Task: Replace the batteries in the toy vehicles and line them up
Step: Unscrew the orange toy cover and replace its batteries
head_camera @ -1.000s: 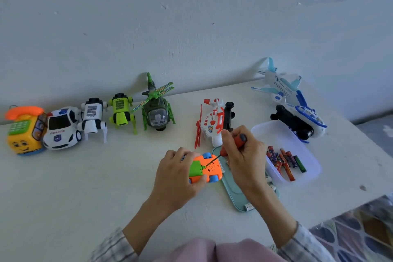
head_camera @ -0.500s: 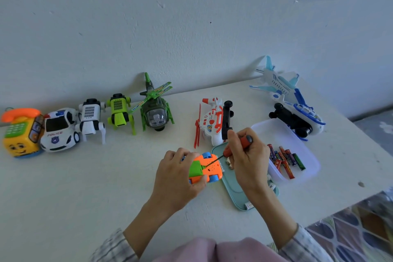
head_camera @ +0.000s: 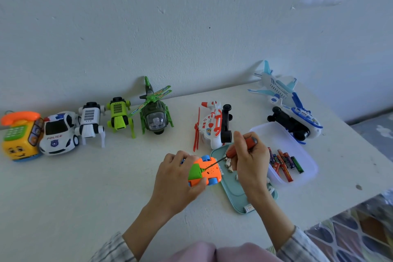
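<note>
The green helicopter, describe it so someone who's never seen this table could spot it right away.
Along the wall runs a row of toys on the white table. The green helicopter stands at that row's right end, beside the lime-green robot dog. It alone has rotor blades and a clear bubble cockpit.

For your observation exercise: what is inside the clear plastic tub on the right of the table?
The clear tub holds loose batteries, red, orange and one green. The right hand covers its left edge, hiding anything there.
</note>
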A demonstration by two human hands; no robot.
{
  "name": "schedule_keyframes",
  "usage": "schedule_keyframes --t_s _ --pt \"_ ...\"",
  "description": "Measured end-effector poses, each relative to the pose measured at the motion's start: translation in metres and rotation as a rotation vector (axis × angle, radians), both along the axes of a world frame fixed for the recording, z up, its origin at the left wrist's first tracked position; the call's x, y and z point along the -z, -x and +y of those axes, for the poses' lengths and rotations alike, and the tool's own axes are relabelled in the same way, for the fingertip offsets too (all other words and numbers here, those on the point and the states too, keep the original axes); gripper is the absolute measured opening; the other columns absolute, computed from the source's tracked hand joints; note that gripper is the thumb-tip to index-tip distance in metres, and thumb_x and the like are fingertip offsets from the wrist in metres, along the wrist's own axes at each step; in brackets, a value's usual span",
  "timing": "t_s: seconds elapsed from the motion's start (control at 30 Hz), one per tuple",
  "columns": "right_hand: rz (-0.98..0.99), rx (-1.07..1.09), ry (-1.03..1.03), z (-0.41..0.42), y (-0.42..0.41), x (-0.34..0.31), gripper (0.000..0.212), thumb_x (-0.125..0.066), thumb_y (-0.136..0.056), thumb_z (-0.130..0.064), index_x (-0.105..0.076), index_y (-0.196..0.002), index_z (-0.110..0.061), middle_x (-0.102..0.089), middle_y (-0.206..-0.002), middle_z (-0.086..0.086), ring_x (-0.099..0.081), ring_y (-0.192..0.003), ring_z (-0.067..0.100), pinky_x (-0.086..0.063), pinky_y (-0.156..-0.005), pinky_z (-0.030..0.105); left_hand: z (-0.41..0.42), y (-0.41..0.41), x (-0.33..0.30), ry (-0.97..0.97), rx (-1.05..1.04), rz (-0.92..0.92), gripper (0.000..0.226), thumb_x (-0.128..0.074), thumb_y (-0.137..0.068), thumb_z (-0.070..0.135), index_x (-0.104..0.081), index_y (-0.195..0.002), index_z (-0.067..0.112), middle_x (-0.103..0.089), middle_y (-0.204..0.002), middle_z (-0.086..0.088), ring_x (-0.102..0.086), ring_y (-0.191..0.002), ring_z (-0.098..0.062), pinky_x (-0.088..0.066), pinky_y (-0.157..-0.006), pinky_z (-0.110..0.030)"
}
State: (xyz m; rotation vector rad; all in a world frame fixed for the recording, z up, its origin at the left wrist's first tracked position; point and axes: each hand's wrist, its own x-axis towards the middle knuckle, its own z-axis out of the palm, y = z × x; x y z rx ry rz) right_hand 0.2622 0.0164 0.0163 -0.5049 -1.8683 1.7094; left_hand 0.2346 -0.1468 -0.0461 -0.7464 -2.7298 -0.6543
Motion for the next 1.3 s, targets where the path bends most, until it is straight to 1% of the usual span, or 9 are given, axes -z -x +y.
schedule_keyframes --t_s 0.1,0.23,0.33,0.43,0.6,0.73,0.97,1.13,1.3 --pt "-0.059 0.050 0.164 0.007 0.002 0.006 0.033 -0.051 -0.097 -0.018 -0.050 -0.069 0.001 -0.058 -0.053 0.017 -0.039 -0.031 0.012 -0.030 -0.033 0.018 0.000 0.001 0.000 -0.020 0.010 -0.014 0.048 -0.049 -0.078 0.057 -0.061 -0.109 0.024 -0.057 -0.096 0.006 -0.046 -0.079 -0.011 -0.046 -0.061 -0.026" --pt "-0.218 0.121 0.440 0.019 0.009 0.029 0.044 -0.050 -0.097 -0.025 -0.052 -0.062 0.002 -0.050 -0.044 0.010 -0.035 -0.028 0.012 -0.025 -0.030 0.017 0.000 0.001 -0.003 -0.042 0.030 -0.005 0.048 -0.050 -0.078 0.057 -0.062 -0.109 0.023 -0.057 -0.095 0.006 -0.049 -0.079 -0.013 -0.047 -0.063 -0.028" --pt "-0.351 0.168 0.664 0.024 0.010 0.045 0.041 -0.052 -0.096 -0.024 -0.046 -0.061 -0.004 -0.050 -0.048 0.008 -0.037 -0.028 0.010 -0.023 -0.029 0.016 0.000 0.002 -0.003 -0.055 0.034 -0.005 0.047 -0.051 -0.077 0.056 -0.062 -0.109 0.023 -0.056 -0.095 0.007 -0.048 -0.080 -0.012 -0.046 -0.063 -0.026" --pt "-0.404 0.175 0.783 0.024 0.011 0.052 0.036 -0.054 -0.096 -0.022 -0.044 -0.064 -0.008 -0.048 -0.047 0.005 -0.037 -0.027 0.009 -0.023 -0.028 0.016 0.000 0.001 -0.003 -0.052 0.036 0.005 0.047 -0.051 -0.077 0.056 -0.063 -0.108 0.023 -0.056 -0.094 0.007 -0.047 -0.079 -0.011 -0.044 -0.062 -0.025" --pt "-0.423 0.185 0.798 0.025 0.015 0.050 0.034 -0.056 -0.095 -0.021 -0.043 -0.066 -0.009 -0.048 -0.054 0.007 -0.037 -0.025 0.008 -0.024 -0.027 0.014 0.000 0.001 -0.002 -0.042 0.034 0.018 0.048 -0.048 -0.078 0.057 -0.063 -0.109 0.023 -0.057 -0.094 0.007 -0.049 -0.080 -0.011 -0.044 -0.063 -0.024" --pt "-0.437 0.215 0.805 0.022 0.014 0.047 0.035 -0.057 -0.094 -0.020 -0.042 -0.064 -0.010 -0.047 -0.051 0.005 -0.034 -0.024 0.006 -0.024 -0.027 0.012 0.000 -0.001 -0.001 -0.048 0.034 0.030 0.049 -0.047 -0.079 0.057 -0.065 -0.109 0.023 -0.057 -0.093 0.006 -0.049 -0.080 -0.012 -0.044 -0.063 -0.024" --pt "-0.448 0.245 0.852 0.019 0.012 0.047 0.032 -0.058 -0.093 -0.018 -0.042 -0.066 -0.011 -0.045 -0.056 0.005 -0.031 -0.024 0.006 -0.024 -0.029 0.011 -0.001 -0.003 -0.001 -0.075 0.043 0.038 0.046 -0.049 -0.079 0.056 -0.064 -0.109 0.024 -0.056 -0.093 0.008 -0.047 -0.080 -0.011 -0.045 -0.063 -0.024" --pt "-0.388 0.235 0.933 0.015 0.011 0.050 0.034 -0.058 -0.093 -0.019 -0.042 -0.064 -0.011 -0.041 -0.040 0.000 -0.026 -0.024 0.006 -0.017 -0.029 0.011 -0.001 -0.001 0.001 -0.132 0.064 0.012 0.042 -0.052 -0.080 0.057 -0.065 -0.107 0.028 -0.054 -0.094 0.009 -0.046 -0.082 -0.011 -0.046 -0.065 -0.027" --pt "-0.290 0.226 0.779 0.011 0.014 0.043 0.036 -0.054 -0.095 -0.025 -0.042 -0.065 -0.009 -0.052 -0.046 0.006 -0.029 -0.027 0.009 -0.020 -0.031 0.015 0.000 -0.001 0.003 -0.126 0.075 0.014 0.052 -0.047 -0.081 0.068 -0.067 -0.106 0.027 -0.055 -0.095 0.010 -0.046 -0.083 -0.012 -0.046 -0.066 -0.030"
